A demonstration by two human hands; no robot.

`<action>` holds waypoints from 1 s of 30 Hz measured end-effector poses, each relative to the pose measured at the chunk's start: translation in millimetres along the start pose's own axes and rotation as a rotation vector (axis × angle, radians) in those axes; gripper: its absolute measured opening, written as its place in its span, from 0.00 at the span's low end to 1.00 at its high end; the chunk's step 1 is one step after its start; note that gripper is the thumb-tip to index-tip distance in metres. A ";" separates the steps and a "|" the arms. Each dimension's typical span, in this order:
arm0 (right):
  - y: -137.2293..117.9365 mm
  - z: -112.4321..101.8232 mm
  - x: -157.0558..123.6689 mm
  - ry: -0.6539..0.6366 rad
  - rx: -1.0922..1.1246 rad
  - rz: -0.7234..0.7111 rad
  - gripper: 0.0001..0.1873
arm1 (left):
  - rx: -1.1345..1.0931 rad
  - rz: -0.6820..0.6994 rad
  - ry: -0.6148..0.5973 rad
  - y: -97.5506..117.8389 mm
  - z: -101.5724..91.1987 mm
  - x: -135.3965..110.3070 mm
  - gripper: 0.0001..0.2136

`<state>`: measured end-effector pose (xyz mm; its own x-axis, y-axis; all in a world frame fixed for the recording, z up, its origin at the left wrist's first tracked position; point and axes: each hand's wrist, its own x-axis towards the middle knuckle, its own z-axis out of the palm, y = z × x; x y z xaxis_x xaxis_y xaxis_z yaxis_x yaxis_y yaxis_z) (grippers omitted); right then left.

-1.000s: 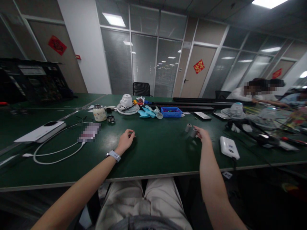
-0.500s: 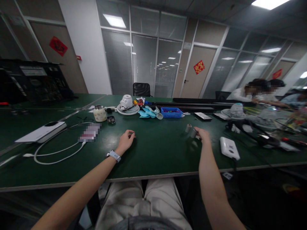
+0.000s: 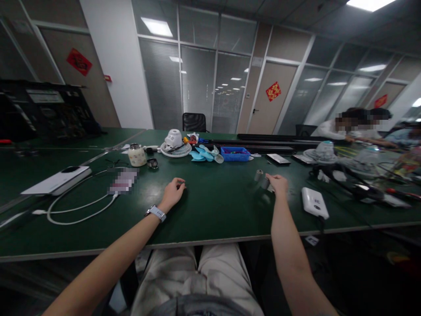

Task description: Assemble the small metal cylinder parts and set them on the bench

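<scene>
On the green table my left hand (image 3: 172, 192) rests with its fingers loosely curled, a gap between thumb and forefinger, and nothing in it that I can see. My right hand (image 3: 278, 183) pinches the top of a small grey metal cylinder (image 3: 265, 183); I cannot make out its exact kind. Just beyond it, a second, similar metal cylinder (image 3: 258, 175) stands upright on the table, apart from my fingers. A pale scrap shows under my right hand, partly hidden.
Farther back are a white fan head (image 3: 174, 140), light-blue fan blades (image 3: 204, 153) and a blue tray (image 3: 234, 156) of small parts. A jar (image 3: 137, 155) and cabled phone (image 3: 123, 181) lie left. A white power bank (image 3: 315, 202) lies right. People sit far right.
My right hand has shifted very slightly up and to the left, still at the same cylinder. My left hand has hardly moved.
</scene>
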<state>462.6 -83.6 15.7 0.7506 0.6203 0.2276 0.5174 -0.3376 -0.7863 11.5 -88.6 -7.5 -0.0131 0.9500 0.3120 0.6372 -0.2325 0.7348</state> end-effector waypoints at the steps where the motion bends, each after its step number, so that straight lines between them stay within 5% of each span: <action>1: -1.1 -1.0 -1.5 -0.002 -0.003 -0.009 0.18 | 0.000 0.002 0.001 0.1 -0.1 -0.1 0.11; 8: -17.0 -0.4 -6.5 0.192 -0.063 -0.159 0.36 | 0.001 -0.001 0.001 -3.3 1.9 1.1 0.11; 14: -32.3 18.7 -2.9 -0.049 -0.578 -0.212 0.32 | -0.006 0.010 0.002 -4.6 3.1 1.4 0.11; 18: -35.0 25.8 2.8 -0.015 -0.675 -0.222 0.32 | 0.001 0.002 0.003 -3.9 2.6 1.2 0.10; 25: -45.4 29.9 -10.6 0.035 -0.652 -0.305 0.31 | -0.002 0.004 -0.002 -4.5 1.8 1.9 0.10; 30: -77.0 53.7 -74.0 -0.032 -0.360 -0.629 0.25 | 0.045 0.130 0.084 5.4 -0.9 -3.8 0.11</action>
<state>345.2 -65.5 28.5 0.2571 0.7925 0.5530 0.9545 -0.1188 -0.2734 14.3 -93.7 -4.2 0.0085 0.8915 0.4530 0.6713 -0.3408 0.6582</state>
